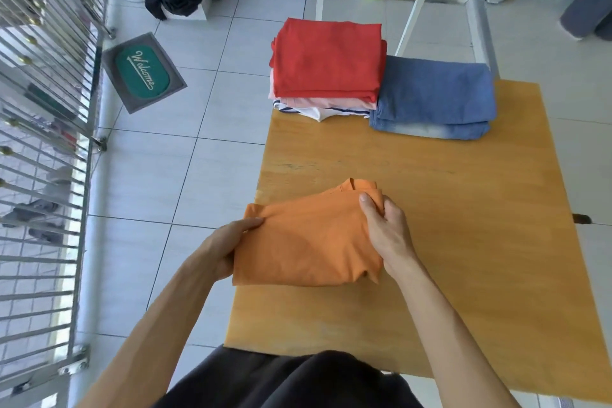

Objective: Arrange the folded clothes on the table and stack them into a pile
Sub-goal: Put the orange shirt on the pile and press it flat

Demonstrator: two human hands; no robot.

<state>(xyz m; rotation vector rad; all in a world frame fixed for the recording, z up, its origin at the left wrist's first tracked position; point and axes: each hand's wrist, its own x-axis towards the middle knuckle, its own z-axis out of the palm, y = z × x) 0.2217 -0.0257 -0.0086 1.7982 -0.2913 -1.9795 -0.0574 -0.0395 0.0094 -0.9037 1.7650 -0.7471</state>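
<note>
Head view: both hands are on the folded orange shirt [308, 242], near edge of the bench [463, 195], its left side overhanging the bench edge. Left hand [228, 242] pinches the shirt's left edge, thumb on top, fingers tucked under. Right hand [385, 228] clamps the right edge by the collar, thumb on top, fingers wrapped around the fold. Both grips closed on the shirt.

Ahead of the grips, far side of the bench: a pile with a red garment [328, 60] on top, pink and striped layers under it. Just right of that pile, touching it, folded blue jeans [433, 96].

Handling, my read: light, soft knit, zero stiffness. It'll sag and unfold if lifted from one edge. Two opposite-edge grips, as now, suit it; fingers under the fold to carry the layers together. Not slippery or fragile. Likely destination is on top of the red garment; set it down flat and square so the stack doesn't lean.
</note>
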